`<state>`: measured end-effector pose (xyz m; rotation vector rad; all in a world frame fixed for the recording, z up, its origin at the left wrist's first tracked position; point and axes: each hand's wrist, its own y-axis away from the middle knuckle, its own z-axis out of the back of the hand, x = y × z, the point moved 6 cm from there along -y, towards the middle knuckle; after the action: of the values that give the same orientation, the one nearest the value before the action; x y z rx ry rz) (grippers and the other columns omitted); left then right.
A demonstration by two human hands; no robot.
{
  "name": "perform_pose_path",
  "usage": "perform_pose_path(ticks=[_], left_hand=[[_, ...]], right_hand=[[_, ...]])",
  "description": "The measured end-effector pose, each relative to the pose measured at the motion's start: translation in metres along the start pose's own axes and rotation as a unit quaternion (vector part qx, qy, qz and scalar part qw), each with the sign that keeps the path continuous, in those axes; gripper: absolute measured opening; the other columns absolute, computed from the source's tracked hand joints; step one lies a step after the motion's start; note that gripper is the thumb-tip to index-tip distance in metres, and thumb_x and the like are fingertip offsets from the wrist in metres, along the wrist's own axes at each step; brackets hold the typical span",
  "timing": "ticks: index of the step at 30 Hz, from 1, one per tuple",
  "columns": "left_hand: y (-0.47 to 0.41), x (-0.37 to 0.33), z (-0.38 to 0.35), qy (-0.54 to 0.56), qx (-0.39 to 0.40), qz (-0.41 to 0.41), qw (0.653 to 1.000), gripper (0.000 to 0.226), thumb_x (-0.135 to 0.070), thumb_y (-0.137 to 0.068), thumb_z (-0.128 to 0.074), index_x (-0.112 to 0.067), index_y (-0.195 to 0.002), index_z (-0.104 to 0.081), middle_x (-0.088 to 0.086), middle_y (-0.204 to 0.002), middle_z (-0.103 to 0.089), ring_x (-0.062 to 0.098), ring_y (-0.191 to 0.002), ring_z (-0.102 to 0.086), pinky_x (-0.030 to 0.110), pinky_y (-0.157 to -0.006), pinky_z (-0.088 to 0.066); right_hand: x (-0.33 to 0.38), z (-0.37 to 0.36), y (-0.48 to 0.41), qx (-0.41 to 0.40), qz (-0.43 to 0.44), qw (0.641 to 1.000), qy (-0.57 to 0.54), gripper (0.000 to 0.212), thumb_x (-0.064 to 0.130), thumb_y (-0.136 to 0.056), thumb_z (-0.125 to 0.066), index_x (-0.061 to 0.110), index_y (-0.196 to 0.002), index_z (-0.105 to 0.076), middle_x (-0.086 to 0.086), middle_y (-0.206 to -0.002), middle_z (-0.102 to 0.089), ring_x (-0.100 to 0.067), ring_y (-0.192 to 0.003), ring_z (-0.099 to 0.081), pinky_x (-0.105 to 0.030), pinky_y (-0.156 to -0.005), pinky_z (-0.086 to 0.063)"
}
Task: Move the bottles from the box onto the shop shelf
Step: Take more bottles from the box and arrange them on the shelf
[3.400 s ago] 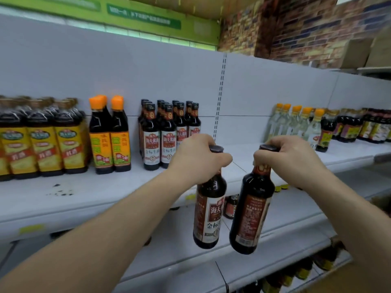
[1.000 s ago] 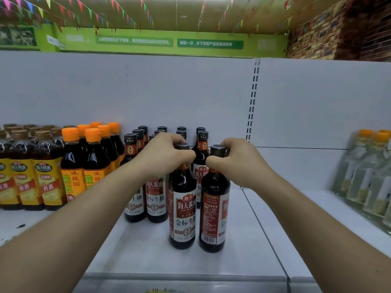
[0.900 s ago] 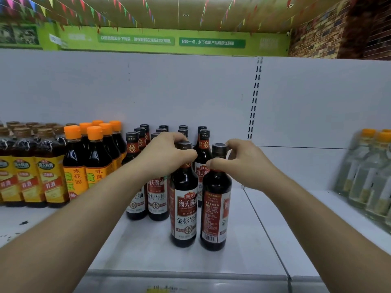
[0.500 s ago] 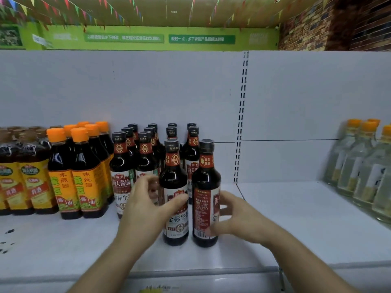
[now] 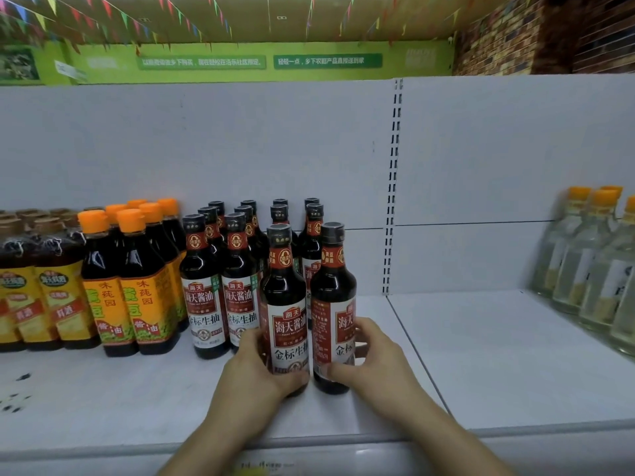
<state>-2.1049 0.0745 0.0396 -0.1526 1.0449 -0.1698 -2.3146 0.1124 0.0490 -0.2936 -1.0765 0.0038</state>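
Two dark soy sauce bottles with red-and-white labels stand upright side by side on the white shelf (image 5: 481, 365), in front of a group of the same bottles (image 5: 220, 280). My left hand (image 5: 254, 376) grips the lower body of the left bottle (image 5: 287, 304), thumb across its base. My right hand (image 5: 369, 365) grips the lower body of the right bottle (image 5: 335, 297), whose label faces partly sideways. The box is out of view.
Orange-capped dark bottles (image 5: 120, 276) and yellow-labelled packs (image 5: 31, 297) stand to the left. Clear bottles with orange caps (image 5: 591, 259) stand at the far right. Bare shelf lies between the soy bottles and the clear ones. A slotted upright (image 5: 393, 187) divides the back panel.
Both hands came off the bottle caps and dropped to the lower bodies of the two bottles, which now stand on the shelf. The left bottle's label has turned more to the front.
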Motion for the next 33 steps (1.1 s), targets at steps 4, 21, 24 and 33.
perform_pose_path(ticks=[4, 21, 24, 33], left_hand=[[-0.005, 0.006, 0.000, 0.024, 0.023, 0.012, 0.999, 0.090, -0.036, -0.056, -0.098, -0.031, -0.130, -0.048, -0.018, -0.119, -0.069, 0.000, -0.104, -0.067, 0.033, -0.096, -0.056], [-0.020, 0.015, -0.001, 0.042, 0.046, 0.021, 0.998, 0.062, -0.025, -0.069, -0.093, -0.031, -0.124, -0.064, -0.018, -0.110, -0.075, 0.002, -0.102, -0.069, 0.038, -0.099, -0.056], [-0.009, 0.006, 0.004, -0.062, -0.006, 0.007, 0.998, 0.059, -0.050, -0.073, -0.084, -0.035, -0.124, -0.058, -0.022, -0.114, -0.068, 0.000, -0.102, -0.063, 0.034, -0.095, -0.055], [-0.001, -0.004, 0.004, -0.212, -0.034, -0.001, 0.977, 0.049, -0.068, -0.080, -0.067, -0.035, -0.115, -0.056, -0.019, -0.115, -0.065, 0.011, -0.102, -0.063, 0.033, -0.079, -0.052]], right_hand=[[0.000, -0.006, -0.001, -0.034, -0.002, 0.999, 0.028, 0.072, 0.050, -0.062, -0.085, 0.046, -0.124, -0.050, 0.025, -0.113, -0.068, 0.004, -0.095, -0.067, -0.033, -0.087, -0.059], [-0.002, -0.011, -0.009, -0.071, -0.011, 0.991, 0.110, 0.072, 0.060, -0.064, -0.081, 0.042, -0.122, -0.042, 0.019, -0.116, -0.052, -0.004, -0.100, -0.060, -0.038, -0.083, -0.057], [-0.008, -0.009, -0.009, -0.042, -0.025, 0.993, 0.104, 0.072, 0.052, -0.062, -0.081, 0.044, -0.122, -0.044, 0.020, -0.116, -0.059, -0.003, -0.099, -0.064, -0.038, -0.085, -0.058], [-0.014, -0.009, -0.010, -0.038, -0.028, 0.992, 0.119, 0.065, 0.045, -0.071, -0.084, 0.040, -0.124, -0.046, 0.017, -0.110, -0.068, -0.004, -0.096, -0.068, -0.037, -0.086, -0.058]])
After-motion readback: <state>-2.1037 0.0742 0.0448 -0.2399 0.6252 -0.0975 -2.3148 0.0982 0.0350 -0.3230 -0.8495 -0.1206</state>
